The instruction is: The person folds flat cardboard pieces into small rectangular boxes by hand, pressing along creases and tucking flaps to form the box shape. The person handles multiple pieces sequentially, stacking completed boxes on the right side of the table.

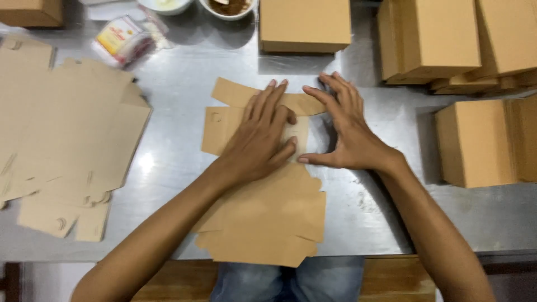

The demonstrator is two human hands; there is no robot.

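Observation:
A flat brown cardboard box blank [268, 218] lies on the metal table [179, 89] in front of me. My left hand [260, 137] presses flat on the blank's upper part, fingers spread toward its top flap [232, 92]. My right hand [344, 126] rests beside it on the blank's right edge, fingers pointing up and thumb stretched left along the cardboard. Neither hand grips anything; both lie palm down.
A stack of flat blanks [61, 140] covers the table's left side. Folded boxes stand at the top centre [305, 25], top right [430, 39] and right [478, 142]. A plastic packet [120, 39] and two bowls [229, 6] sit at the back.

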